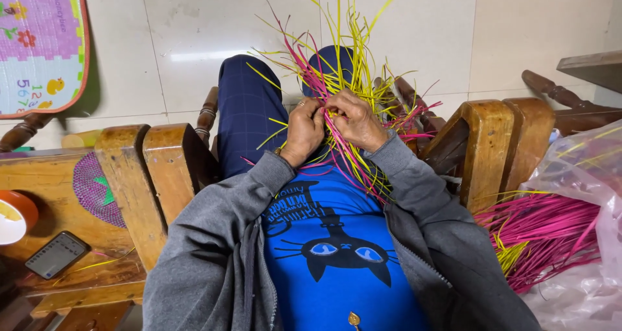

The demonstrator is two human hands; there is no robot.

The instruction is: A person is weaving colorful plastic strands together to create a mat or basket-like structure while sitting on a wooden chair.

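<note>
A clear plastic bag lies open at the right edge of the view, beside the wooden armrest of the chair. In it rests a thick bundle of pink strips, lying roughly side by side, with a few yellow ones mixed in near its lower end.

Both hands meet over the person's lap, just above the blue shirt. The left hand and the right hand are closed side by side, fingers curled and pinching the woven bunch of strips at its middle; a ring shows on the left hand. The bunch is made of thin, stiff yellow and pink strips. Above the hands the loose ends fan outward and upward over the knees in dark blue trousers, yellow mostly in the centre and pink toward the sides. Below the hands more strips trail down across the shirt toward the right sleeve of the grey jacket.

On the wooden surface at left lie a phone with a dark screen and one stray yellow strip just beside it.
</note>
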